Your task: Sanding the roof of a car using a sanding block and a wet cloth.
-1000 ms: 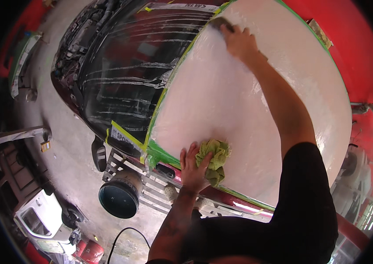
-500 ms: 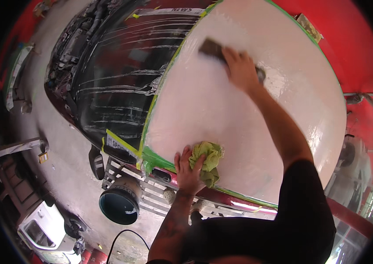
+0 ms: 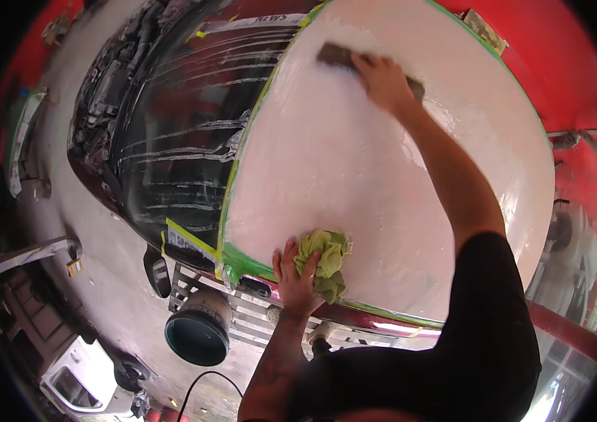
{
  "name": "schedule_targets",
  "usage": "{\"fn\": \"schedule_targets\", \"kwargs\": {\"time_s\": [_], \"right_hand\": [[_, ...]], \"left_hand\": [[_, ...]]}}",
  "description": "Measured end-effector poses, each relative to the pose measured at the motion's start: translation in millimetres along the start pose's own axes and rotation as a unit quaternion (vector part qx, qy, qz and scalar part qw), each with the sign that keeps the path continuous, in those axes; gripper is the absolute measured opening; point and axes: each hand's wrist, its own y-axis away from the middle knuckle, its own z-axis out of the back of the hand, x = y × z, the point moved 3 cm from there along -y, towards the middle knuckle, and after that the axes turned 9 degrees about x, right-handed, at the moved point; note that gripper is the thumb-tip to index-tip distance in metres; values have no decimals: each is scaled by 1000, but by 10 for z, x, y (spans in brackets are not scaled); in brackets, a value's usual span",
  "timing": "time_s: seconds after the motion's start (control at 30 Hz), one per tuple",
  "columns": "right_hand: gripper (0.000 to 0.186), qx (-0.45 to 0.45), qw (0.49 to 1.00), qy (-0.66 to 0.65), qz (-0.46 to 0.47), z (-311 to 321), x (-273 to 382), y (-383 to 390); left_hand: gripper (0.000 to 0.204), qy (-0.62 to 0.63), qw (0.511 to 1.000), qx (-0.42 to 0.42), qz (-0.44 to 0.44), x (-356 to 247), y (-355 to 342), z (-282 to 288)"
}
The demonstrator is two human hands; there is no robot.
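A wide white, wet-looking car roof panel point(image 3: 354, 169) edged with green masking tape fills the middle of the view. My right hand point(image 3: 381, 79) is stretched out to its far part and presses a dark flat sanding block point(image 3: 337, 55) against it. My left hand point(image 3: 297, 274) rests at the near edge of the panel, gripping a crumpled yellow-green cloth point(image 3: 326, 260). To the left of the panel lies the dark windscreen point(image 3: 179, 141), streaked with white runs.
A dark round bucket point(image 3: 198, 330) stands on the floor below the car, next to a metal step platform point(image 3: 242, 313). A black hose point(image 3: 200, 390) runs along the floor. Red bodywork point(image 3: 573, 84) surrounds the panel at the right. A white machine point(image 3: 80, 380) sits at the lower left.
My right hand has slid the sanding block across the far part of the panel, leftward and toward me. My left hand with the cloth stays at the near edge.
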Motion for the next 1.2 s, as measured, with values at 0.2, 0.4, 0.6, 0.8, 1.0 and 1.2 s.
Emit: {"fn": "schedule_targets", "kwargs": {"time_s": [0.2, 0.4, 0.6, 0.8, 1.0, 1.2], "right_hand": [[55, 1, 993, -94, 74, 240, 204, 1241], [43, -73, 995, -29, -53, 81, -436, -67], [47, -4, 997, -79, -6, 246, 947, 1300], [59, 68, 986, -131, 78, 540, 1421, 2406], [50, 3, 983, -94, -156, 457, 45, 944], [56, 66, 977, -160, -122, 468, 1030, 2689]], "left_hand": [[72, -16, 1000, -10, -3, 0, 69, 42], [75, -8, 999, -25, -21, -63, -22, -85], [77, -19, 1000, -8, -2, 31, 76, 25], [78, -20, 1000, -13, -16, 16, 52, 30], [84, 13, 999, -32, -39, -158, -109, -45], [83, -3, 999, -23, -27, 15, 3, 28]]}}
